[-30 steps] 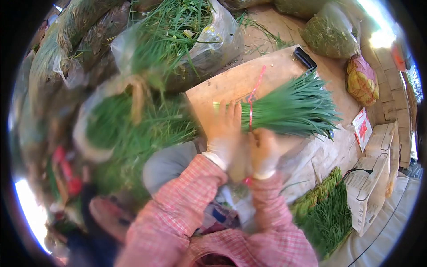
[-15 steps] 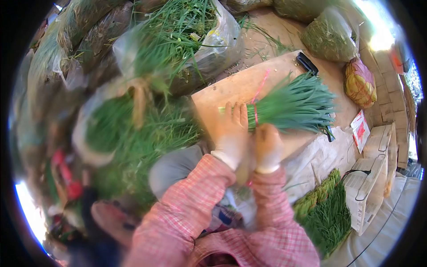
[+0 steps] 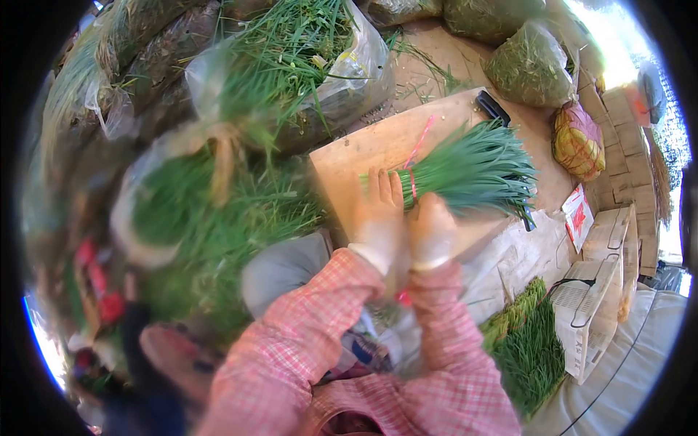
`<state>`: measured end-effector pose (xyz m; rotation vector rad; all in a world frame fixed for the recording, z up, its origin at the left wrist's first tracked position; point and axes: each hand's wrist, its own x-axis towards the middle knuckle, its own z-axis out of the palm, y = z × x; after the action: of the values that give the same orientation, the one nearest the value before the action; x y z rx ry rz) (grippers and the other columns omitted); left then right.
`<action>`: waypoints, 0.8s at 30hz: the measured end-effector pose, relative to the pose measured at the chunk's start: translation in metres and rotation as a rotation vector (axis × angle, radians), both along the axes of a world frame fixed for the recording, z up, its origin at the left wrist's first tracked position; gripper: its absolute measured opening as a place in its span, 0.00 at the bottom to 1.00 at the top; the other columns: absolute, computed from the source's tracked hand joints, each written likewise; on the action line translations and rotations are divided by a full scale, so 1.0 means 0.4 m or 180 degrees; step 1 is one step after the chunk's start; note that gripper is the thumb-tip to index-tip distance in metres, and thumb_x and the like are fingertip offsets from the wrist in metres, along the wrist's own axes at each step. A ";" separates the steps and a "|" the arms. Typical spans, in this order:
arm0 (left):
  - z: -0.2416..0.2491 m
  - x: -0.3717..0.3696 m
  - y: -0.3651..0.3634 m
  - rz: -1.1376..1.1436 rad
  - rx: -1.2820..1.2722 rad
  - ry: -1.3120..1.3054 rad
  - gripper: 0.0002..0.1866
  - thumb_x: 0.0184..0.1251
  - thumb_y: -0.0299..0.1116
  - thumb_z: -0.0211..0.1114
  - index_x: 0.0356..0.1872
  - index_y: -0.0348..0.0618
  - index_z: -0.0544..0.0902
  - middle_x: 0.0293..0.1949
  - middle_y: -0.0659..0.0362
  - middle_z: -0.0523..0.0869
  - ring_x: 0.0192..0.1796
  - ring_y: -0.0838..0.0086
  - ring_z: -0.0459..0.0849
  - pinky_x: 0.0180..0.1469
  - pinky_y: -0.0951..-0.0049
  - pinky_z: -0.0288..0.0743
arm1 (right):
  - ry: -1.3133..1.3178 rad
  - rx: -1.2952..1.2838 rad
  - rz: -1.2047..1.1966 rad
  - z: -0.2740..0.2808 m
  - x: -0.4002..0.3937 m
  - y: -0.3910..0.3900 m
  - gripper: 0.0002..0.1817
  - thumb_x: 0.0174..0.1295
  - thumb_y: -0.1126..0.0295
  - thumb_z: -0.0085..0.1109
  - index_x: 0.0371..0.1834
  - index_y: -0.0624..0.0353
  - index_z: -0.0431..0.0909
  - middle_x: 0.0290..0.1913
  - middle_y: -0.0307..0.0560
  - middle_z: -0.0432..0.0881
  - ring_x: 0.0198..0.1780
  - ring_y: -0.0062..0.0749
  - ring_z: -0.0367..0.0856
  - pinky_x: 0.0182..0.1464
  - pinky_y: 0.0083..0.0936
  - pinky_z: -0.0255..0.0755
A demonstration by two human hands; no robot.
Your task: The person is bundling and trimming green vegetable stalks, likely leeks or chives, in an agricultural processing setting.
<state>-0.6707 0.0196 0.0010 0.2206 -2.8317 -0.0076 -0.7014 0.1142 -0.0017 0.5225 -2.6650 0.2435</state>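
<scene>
Now hands (image 3: 407, 225) closer together, chive bundle (image 3: 469, 171) unmoved

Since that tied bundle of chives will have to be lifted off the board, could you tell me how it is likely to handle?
The bundle of chives will probably flop at its loose, fanned tips. The pink tie by both hands' grip should hold the stems together. It looks light for its bulk, and should not roll on the cutting board.

My sleeves (image 3: 305, 341): pink-red check. Chive bunch (image 3: 472, 171): green, tied with pink band (image 3: 413, 185). Board (image 3: 378, 145): pale tan. Far-right sack (image 3: 578, 142): pink and yellow.
</scene>
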 end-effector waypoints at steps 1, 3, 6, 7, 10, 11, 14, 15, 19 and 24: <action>-0.006 0.000 0.001 0.0007 0.0005 0.0002 0.25 0.56 0.32 0.49 0.57 0.35 0.67 0.53 0.49 0.74 0.61 0.60 0.68 0.65 0.46 0.50 | -0.0034 -0.0048 0.0023 0.004 -0.002 -0.001 0.08 0.45 0.73 0.56 0.24 0.54 0.65 0.21 0.44 0.72 0.23 0.40 0.74 0.26 0.34 0.69; -0.012 0.000 0.002 0.0023 0.0005 0.0002 0.25 0.56 0.32 0.49 0.57 0.35 0.67 0.53 0.49 0.74 0.61 0.59 0.68 0.65 0.47 0.50 | -0.0106 -0.0154 0.0072 0.014 -0.006 -0.002 0.08 0.43 0.73 0.55 0.23 0.55 0.65 0.21 0.45 0.72 0.22 0.41 0.74 0.26 0.35 0.69; -0.011 0.002 0.002 -0.0001 0.0041 -0.0047 0.25 0.56 0.32 0.49 0.57 0.35 0.67 0.54 0.49 0.73 0.61 0.59 0.68 0.65 0.47 0.49 | -0.0096 -0.0297 0.0211 0.023 -0.014 0.000 0.07 0.41 0.73 0.55 0.22 0.55 0.66 0.21 0.46 0.73 0.23 0.42 0.75 0.25 0.37 0.68; -0.012 0.002 0.002 -0.0016 0.0019 -0.0053 0.25 0.56 0.32 0.49 0.57 0.35 0.67 0.54 0.49 0.73 0.61 0.59 0.68 0.65 0.47 0.50 | -0.0084 -0.0340 0.0210 0.023 -0.020 0.004 0.07 0.41 0.73 0.55 0.22 0.55 0.66 0.21 0.47 0.73 0.23 0.43 0.74 0.25 0.37 0.68; -0.011 0.004 -0.003 -0.0058 -0.0006 -0.0117 0.25 0.56 0.32 0.49 0.57 0.35 0.67 0.54 0.49 0.73 0.61 0.58 0.67 0.65 0.46 0.49 | -0.0092 -0.0542 0.0197 0.014 -0.033 0.022 0.08 0.40 0.74 0.56 0.22 0.55 0.66 0.21 0.47 0.72 0.23 0.45 0.74 0.25 0.40 0.67; -0.006 0.009 -0.002 -0.0079 0.0022 -0.0157 0.25 0.56 0.32 0.49 0.57 0.35 0.67 0.55 0.49 0.72 0.61 0.58 0.67 0.65 0.45 0.49 | -0.0114 -0.0650 0.0179 0.009 -0.033 0.033 0.08 0.40 0.75 0.56 0.22 0.55 0.66 0.21 0.48 0.73 0.24 0.46 0.74 0.25 0.40 0.67; -0.010 0.017 0.002 -0.0159 0.0087 -0.0202 0.25 0.56 0.31 0.48 0.58 0.35 0.66 0.58 0.47 0.70 0.63 0.57 0.65 0.66 0.44 0.47 | -0.0222 -0.1000 0.0100 -0.005 -0.025 0.047 0.07 0.40 0.76 0.55 0.22 0.55 0.67 0.21 0.48 0.72 0.23 0.46 0.73 0.25 0.39 0.66; -0.015 0.023 0.003 -0.0192 0.0103 -0.0204 0.25 0.57 0.31 0.48 0.58 0.35 0.66 0.58 0.47 0.70 0.64 0.57 0.65 0.66 0.43 0.46 | -0.0266 -0.1123 0.0067 -0.011 -0.013 0.053 0.07 0.40 0.76 0.55 0.22 0.56 0.67 0.21 0.47 0.72 0.22 0.46 0.72 0.25 0.38 0.66; -0.017 0.047 0.004 -0.0273 0.0159 -0.0280 0.26 0.58 0.31 0.47 0.60 0.35 0.64 0.61 0.47 0.67 0.65 0.56 0.62 0.66 0.42 0.44 | -0.0332 -0.1433 -0.0634 -0.006 -0.003 0.210 0.06 0.42 0.76 0.57 0.22 0.56 0.70 0.22 0.45 0.72 0.21 0.41 0.69 0.25 0.31 0.66; 0.038 0.081 0.032 -0.0355 -0.0077 -0.0299 0.26 0.60 0.33 0.45 0.61 0.37 0.64 0.62 0.48 0.66 0.65 0.56 0.62 0.66 0.42 0.44 | -0.0268 -0.1320 0.0677 0.232 -0.023 0.161 0.08 0.47 0.76 0.57 0.33 0.59 0.76 0.33 0.48 0.77 0.34 0.43 0.73 0.37 0.32 0.68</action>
<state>-0.6382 0.0324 0.0162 0.0590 -2.9322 0.0133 -0.7107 0.1787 0.0912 0.6664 -2.5318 0.8742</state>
